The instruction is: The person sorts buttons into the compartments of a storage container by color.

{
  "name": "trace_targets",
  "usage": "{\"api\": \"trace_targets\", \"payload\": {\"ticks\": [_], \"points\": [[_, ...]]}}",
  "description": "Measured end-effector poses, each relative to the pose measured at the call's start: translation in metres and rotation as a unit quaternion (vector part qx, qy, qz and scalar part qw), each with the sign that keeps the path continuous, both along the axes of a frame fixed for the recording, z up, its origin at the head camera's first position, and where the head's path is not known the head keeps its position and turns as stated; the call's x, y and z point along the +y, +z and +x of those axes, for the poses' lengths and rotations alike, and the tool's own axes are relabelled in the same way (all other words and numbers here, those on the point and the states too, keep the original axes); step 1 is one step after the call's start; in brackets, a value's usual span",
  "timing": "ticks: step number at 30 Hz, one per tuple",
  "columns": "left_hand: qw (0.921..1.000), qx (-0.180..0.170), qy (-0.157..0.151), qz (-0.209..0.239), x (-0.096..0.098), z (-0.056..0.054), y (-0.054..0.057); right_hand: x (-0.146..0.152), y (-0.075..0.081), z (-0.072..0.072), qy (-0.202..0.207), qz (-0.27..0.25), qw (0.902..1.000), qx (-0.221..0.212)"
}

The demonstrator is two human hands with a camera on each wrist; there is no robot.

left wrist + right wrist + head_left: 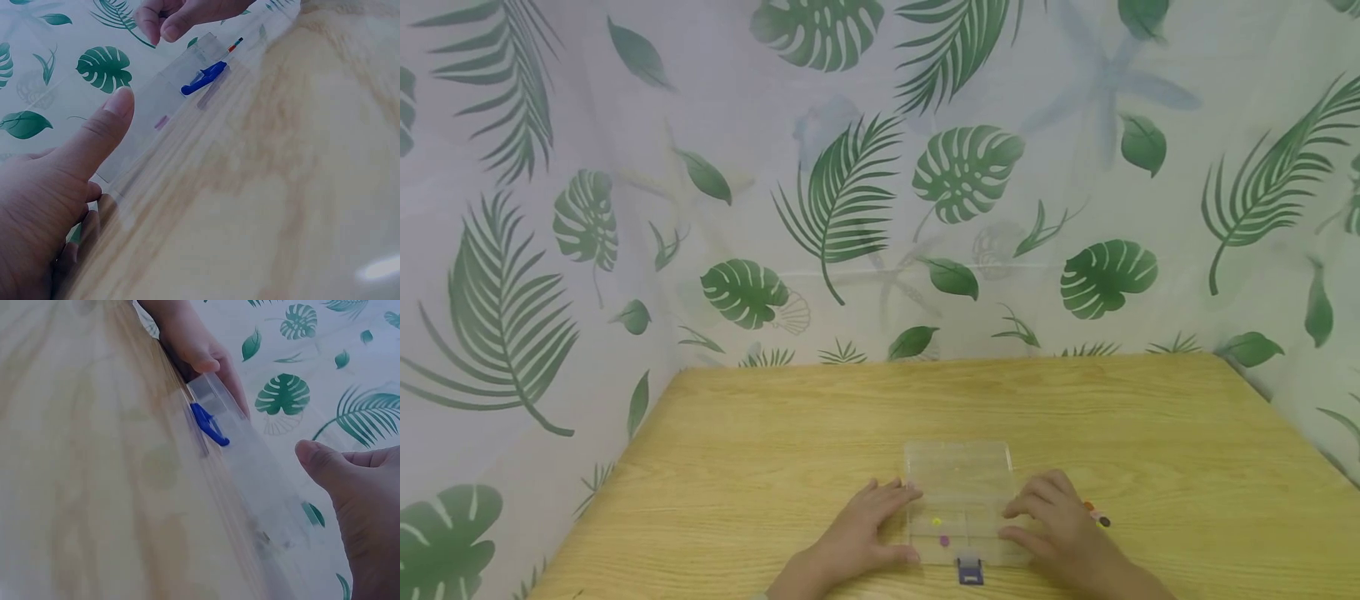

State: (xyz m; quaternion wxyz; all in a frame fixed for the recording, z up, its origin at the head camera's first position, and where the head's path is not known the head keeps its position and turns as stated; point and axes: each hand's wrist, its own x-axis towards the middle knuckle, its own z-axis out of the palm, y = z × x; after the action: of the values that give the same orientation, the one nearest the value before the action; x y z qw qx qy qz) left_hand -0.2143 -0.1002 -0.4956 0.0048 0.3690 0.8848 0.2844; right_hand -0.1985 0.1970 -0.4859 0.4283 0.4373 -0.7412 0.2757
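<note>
A clear plastic box (955, 493) with a blue latch (971, 572) lies with its lid raised on the wooden table. Inside it are a small yellow piece (937, 522) and a small purple piece (944, 541). My left hand (867, 529) touches the box's left side, its thumb and fingers fairly straight and spread. Over the right edge is my right hand (1060, 529), fingers loosely bent; nothing shows between thumb and fingers. In the right wrist view, the right thumb (315, 459) stands apart from the box wall. Partly hidden behind the right hand lie several small coloured pieces (1103, 522).
The wooden table (760, 442) stretches out behind and to both sides of the box. A leaf-patterned cloth (850, 317) hangs along the table's back and sides.
</note>
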Motion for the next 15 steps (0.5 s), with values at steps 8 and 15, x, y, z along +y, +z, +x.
{"api": "trace_targets", "payload": {"ticks": [8,15], "points": [[1.0,-0.008,0.005,-0.003,0.001,0.0,0.0,0.032,-0.001,0.007,-0.025,-0.007,0.9995,-0.019],[1.0,-0.005,0.004,-0.004,0.001,0.0,0.001,0.057,-0.002,0.012,-0.063,0.001,0.9977,-0.023]]}}
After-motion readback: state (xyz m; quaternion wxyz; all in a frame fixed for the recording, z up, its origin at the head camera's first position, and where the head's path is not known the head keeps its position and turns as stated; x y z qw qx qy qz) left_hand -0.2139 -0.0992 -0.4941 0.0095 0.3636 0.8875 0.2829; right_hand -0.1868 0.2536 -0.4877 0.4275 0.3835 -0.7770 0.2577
